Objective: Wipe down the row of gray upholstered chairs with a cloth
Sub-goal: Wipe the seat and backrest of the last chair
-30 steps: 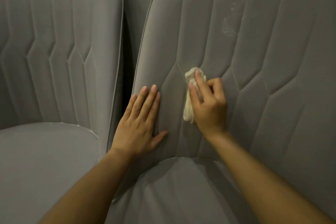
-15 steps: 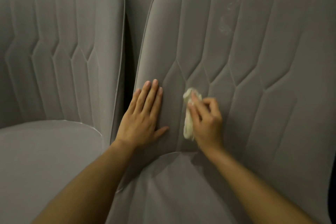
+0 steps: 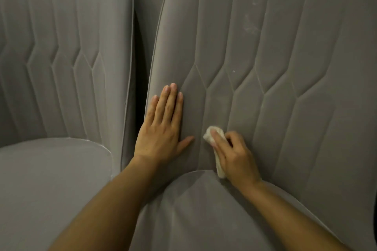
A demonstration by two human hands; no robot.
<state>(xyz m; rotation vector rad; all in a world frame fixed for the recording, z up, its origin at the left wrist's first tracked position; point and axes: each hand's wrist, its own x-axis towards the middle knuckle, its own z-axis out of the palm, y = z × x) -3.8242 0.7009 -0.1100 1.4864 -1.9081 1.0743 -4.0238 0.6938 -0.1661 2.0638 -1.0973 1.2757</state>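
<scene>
Cloth (image 3: pixel 217 153) gripped in right hand (image 3: pixel 234 158) low on gray chair backrest (image 3: pixel 285 87), left hand (image 3: pixel 161 128) flat, fingers straight, pressing beside it

The left hand (image 3: pixel 162 130) lies flat at the left edge of the chair back (image 3: pixel 275 108), fingers straight and together, thumb spread. The right hand (image 3: pixel 234 155) curls round a cloth (image 3: pixel 209 135).
</scene>
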